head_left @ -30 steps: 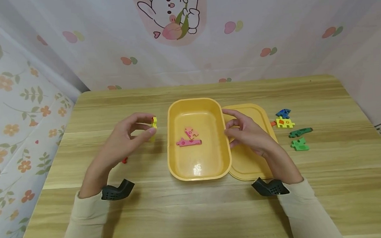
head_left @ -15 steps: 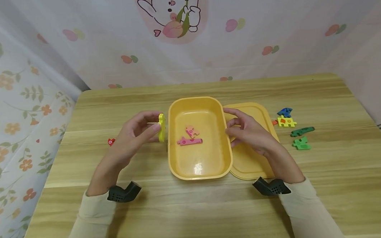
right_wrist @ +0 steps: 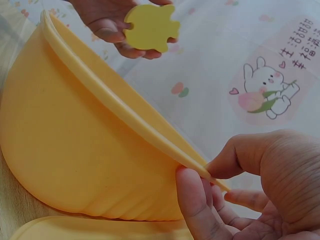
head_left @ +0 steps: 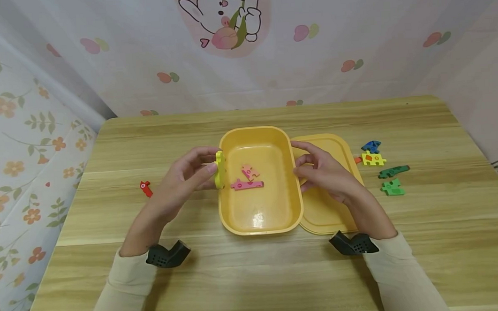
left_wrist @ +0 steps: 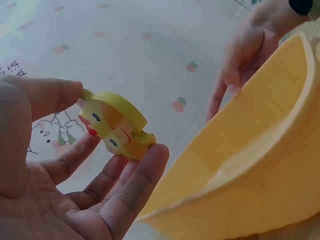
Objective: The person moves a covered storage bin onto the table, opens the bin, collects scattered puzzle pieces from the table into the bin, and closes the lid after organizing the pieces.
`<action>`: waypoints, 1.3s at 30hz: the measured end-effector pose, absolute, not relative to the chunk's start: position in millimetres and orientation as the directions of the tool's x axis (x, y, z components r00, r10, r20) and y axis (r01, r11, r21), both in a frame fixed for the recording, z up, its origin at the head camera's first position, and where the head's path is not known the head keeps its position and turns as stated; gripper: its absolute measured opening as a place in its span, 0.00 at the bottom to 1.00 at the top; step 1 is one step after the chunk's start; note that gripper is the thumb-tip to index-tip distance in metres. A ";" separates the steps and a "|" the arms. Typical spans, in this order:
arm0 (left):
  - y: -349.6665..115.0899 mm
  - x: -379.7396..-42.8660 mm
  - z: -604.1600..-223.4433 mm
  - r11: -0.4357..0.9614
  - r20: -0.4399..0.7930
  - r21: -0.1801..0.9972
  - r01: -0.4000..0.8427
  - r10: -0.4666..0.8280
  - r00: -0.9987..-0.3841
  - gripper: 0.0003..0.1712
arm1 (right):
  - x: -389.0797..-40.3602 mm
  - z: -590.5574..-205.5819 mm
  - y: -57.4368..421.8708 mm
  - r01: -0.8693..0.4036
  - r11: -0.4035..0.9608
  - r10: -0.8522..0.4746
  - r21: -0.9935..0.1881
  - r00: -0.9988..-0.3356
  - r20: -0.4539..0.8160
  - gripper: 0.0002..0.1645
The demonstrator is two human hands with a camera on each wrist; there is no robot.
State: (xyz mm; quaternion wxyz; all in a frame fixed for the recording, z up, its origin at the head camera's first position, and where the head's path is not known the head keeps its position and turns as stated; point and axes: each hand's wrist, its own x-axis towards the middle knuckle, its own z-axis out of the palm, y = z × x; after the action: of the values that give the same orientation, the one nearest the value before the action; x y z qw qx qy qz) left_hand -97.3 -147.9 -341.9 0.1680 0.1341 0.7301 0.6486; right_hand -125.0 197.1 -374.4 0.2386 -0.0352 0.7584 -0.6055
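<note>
person's left hand [head_left: 182, 182] has the yellow piece [head_left: 220, 171] pinched btwn thumb & fingers, held on edge; printed face w/ a red bit shows in the left wrist view. piece is at the near-side rim of the box [head_left: 262, 232], w/ a gap btwn it & the wall in that view. right hand [head_left: 325, 172] grasps the opp. rim, thumb & fingers on either side of it. just past the held piece, on the box floor: peach piece [head_left: 248, 173] & pink piece [head_left: 248, 185], touching or nearly so. red piece [head_left: 146, 188] lies behind the left grip, outside the box. lid [head_left: 324, 215] is under the right hand, next to the box. beyond the right grip: a loose group of blue, yellow, dk green & lt green pieces [head_left: 392, 187].

step in hand looks like placing the piece in the box; next move prob calls for clearing the rim, lowering a bit, then letting go, w/ the right grip steadying.
</note>
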 end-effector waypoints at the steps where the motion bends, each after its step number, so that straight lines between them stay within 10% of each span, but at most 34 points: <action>1: -147.2 -97.1 -341.6 0.119 -0.072 0.993 -0.023 0.417 -0.906 0.26 | -125.2 -374.3 197.0 0.235 0.265 -0.342 -0.935 -0.884 -0.319 0.44; 39: -113.8 -77.7 -344.0 0.439 0.109 0.831 0.343 0.476 -0.873 0.27 | -124.8 -373.8 197.0 0.235 0.264 -0.348 -0.935 -0.881 -0.320 0.44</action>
State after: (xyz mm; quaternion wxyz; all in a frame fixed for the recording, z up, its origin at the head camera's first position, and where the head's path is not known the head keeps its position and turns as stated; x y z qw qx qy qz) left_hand -77.7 -113.8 -344.0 0.0705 0.2424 0.8452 0.4711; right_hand -124.8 197.0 -373.8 0.2406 -0.0372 0.7577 -0.6054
